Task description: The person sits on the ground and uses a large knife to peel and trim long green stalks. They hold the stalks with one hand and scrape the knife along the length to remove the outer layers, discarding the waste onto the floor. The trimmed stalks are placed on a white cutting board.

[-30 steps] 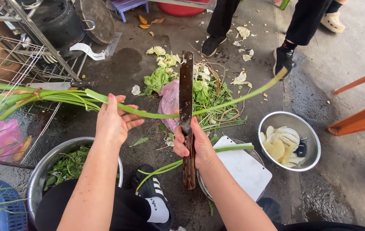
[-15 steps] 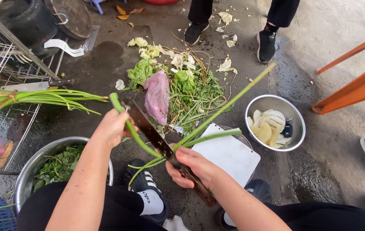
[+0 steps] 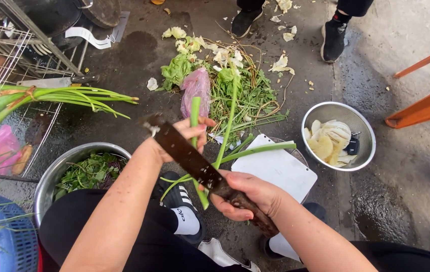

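Head view: the right hand [image 3: 245, 194] grips a long dark cleaver [image 3: 185, 153], while the left hand [image 3: 182, 136] clasps a green onion stalk [image 3: 196, 146] laid across the blade, above the white cutting board [image 3: 275, 174]. Trimming looks underway; the blade must draw cleanly past the fingers.

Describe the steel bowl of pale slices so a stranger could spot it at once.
Start at the white cutting board near the right hand. Just right of it, on the wet concrete, sits the steel bowl. Unlike the other bowl of green leaves, it holds pale yellowish slices.
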